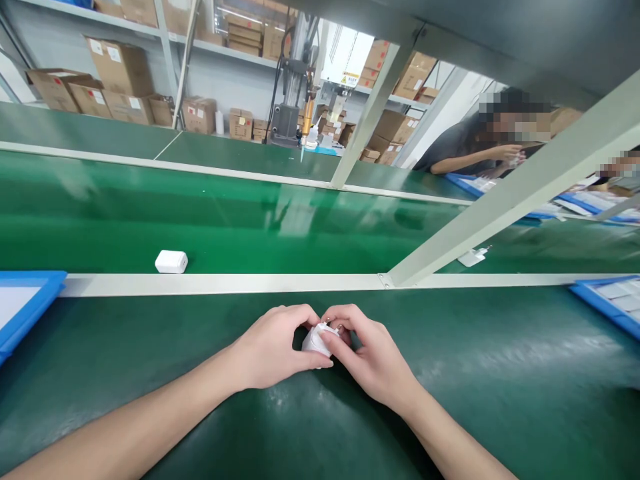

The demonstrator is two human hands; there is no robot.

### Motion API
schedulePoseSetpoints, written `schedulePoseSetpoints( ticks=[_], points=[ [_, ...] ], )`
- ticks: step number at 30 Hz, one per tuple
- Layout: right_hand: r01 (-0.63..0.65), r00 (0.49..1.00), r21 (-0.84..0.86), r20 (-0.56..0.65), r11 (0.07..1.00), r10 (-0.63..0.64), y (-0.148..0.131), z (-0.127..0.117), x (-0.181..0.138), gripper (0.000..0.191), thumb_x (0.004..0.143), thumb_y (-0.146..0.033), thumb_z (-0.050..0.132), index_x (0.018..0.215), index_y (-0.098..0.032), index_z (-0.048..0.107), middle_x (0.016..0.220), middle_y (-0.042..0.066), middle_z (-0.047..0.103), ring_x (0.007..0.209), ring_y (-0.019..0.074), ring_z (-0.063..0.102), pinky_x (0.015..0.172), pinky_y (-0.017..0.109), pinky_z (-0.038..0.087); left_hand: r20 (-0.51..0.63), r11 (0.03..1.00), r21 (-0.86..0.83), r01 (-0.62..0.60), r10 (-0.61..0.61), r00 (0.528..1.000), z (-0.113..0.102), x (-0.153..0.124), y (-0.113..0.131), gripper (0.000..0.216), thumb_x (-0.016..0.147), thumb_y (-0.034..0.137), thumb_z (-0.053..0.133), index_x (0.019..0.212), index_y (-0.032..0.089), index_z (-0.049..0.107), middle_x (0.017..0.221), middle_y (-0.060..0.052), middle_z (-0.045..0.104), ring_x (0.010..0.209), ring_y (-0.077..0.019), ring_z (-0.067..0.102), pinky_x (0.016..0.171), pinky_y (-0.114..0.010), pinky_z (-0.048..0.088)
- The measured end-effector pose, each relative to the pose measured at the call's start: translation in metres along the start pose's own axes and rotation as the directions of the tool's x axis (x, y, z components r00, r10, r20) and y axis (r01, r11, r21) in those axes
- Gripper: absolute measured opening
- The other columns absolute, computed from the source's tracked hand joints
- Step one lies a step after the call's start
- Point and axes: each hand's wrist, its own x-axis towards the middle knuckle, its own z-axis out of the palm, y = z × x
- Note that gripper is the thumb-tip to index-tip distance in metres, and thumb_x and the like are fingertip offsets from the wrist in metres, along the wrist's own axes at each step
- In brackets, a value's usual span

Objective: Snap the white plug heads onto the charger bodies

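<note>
The plug (pixel 314 340) I'm watching is small, white and chunky, with a rounded body and two pins (pixel 339 328) that show metal at the tips. It's tilted, pins up and to the right, held between the fingers of the left hand (pixel 270 347) and right hand (pixel 373 353), above the green table (pixel 175 340). Fingers hide part of its sides from me.

No lettering is legible. At 12 o'clock, the white machine housing (pixel 347 53) carries a label with yellow markings (pixel 351 77); its print is too small to read. At 10 o'clock, the stacked cardboard box (pixel 129 72) bears white labels (pixel 114 54), print unresolved. At 11 o'clock, the small carton (pixel 241 129) bears a yellow label (pixel 243 121), likewise unreadable.
</note>
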Motion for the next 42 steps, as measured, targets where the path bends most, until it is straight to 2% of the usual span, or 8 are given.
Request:
schedulePoseSetpoints(
  ticks=[2,8,11,14,18,23,26,42],
  points=[
    [0.015,1.0,0.007,0.02,1.0,-0.016,-0.001,-0.003,0.001,0.008,0.105,-0.027,0.053,0.111,-0.023,0.055,0.074,-0.003,0.058,0.063,0.013,0.051,0.058,0.025,0.04,0.0,1.0,-0.005,-0.007,0.007,1.0,0.0,0.0,0.0,0.026,0.075,0.038,0.078,0.093,0.024,0.065,0.097,0.003,0.07,0.089,-0.018,0.062,0.072,-0.027,0.042],
    [0.422,0.906,-0.338,0.126,0.841,-0.404,0.0,-0.01,0.003,0.013,0.104,-0.022,0.053,0.114,-0.02,0.061,0.08,0.004,0.063,0.071,0.0182,0.049,0.065,0.033,0.038,-0.028,0.999,-0.009,-0.051,0.051,0.998,0.003,0.001,-0.001,0.026,0.075,0.032,0.078,0.096,0.023,0.065,0.1,0.001,0.069,0.089,-0.0183,0.062,0.074,-0.028,0.044],
    [0.307,0.948,-0.234,-0.007,0.923,-0.317,0.002,-0.009,0.003,0.016,0.103,-0.023,0.054,0.116,-0.022,0.062,0.077,0.002,0.062,0.067,0.0166,0.051,0.062,0.031,0.041,-0.03,0.999,-0.003,-0.037,0.037,0.999,0.003,0.002,-0.002,0.029,0.075,0.035,0.079,0.097,0.023,0.065,0.1,0.001,0.07,0.089,-0.0192,0.062,0.075,-0.029,0.044],
    [-0.004,0.994,0.09,-0.109,0.996,0.014,0.002,-0.011,0.003,0.015,0.101,-0.033,0.058,0.108,-0.023,0.066,0.074,0.0,0.062,0.061,0.0137,0.055,0.056,0.027,0.045,-0.029,0.999,0.033,-0.036,0.037,0.999,0.004,0.001,-0.003,0.031,0.075,0.036,0.079,0.099,0.025,0.063,0.103,0.001,0.069,0.094,-0.0208,0.061,0.077,-0.03,0.043],
    [-0.23,0.973,0.395,0.116,0.89,0.2,-0.005,-0.019,0.006,0.029,0.092,-0.045,0.072,0.107,-0.021,0.066,0.083,0.003,0.069,0.071,0.0169,0.064,0.064,0.028,0.055,-0.038,0.994,0.109,-0.011,0.016,0.999,0.006,-0.002,-0.006,0.031,0.076,0.04,0.076,0.094,0.025,0.056,0.1,0.002,0.066,0.092,-0.022,0.058,0.071,-0.031,0.039],
    [0.02,0.997,-0.002,0.078,1.0,-0.019,-0.009,-0.02,0.003,0.02,0.098,-0.042,0.066,0.095,-0.022,0.067,0.078,0.001,0.062,0.068,0.0153,0.055,0.061,0.028,0.045,-0.043,0.993,0.113,-0.023,0.028,0.999,0.01,-0.001,-0.007,0.029,0.078,0.041,0.073,0.092,0.025,0.054,0.097,0.001,0.065,0.09,-0.0217,0.056,0.07,-0.031,0.038],
    [0.192,0.981,-0.229,0.08,0.954,-0.178,-0.01,-0.015,0.002,0.02,0.104,-0.036,0.055,0.093,-0.021,0.064,0.082,0.004,0.059,0.072,0.0171,0.053,0.061,0.029,0.041,-0.045,0.993,0.114,-0.019,0.024,0.999,0.011,0.0,-0.007,0.028,0.079,0.042,0.072,0.095,0.025,0.055,0.098,0.001,0.065,0.091,-0.0222,0.056,0.072,-0.032,0.039],
    [0.183,0.982,-0.198,0.075,0.963,-0.171,-0.012,-0.008,0.001,0.009,0.105,-0.024,0.053,0.099,-0.021,0.059,0.084,0.003,0.058,0.074,0.0166,0.052,0.065,0.029,0.041,-0.054,0.995,0.1,-0.012,0.018,0.998,0.01,0.0,-0.007,0.029,0.079,0.044,0.072,0.092,0.025,0.054,0.096,0.001,0.064,0.089,-0.0218,0.056,0.07,-0.032,0.039]
  ],
)
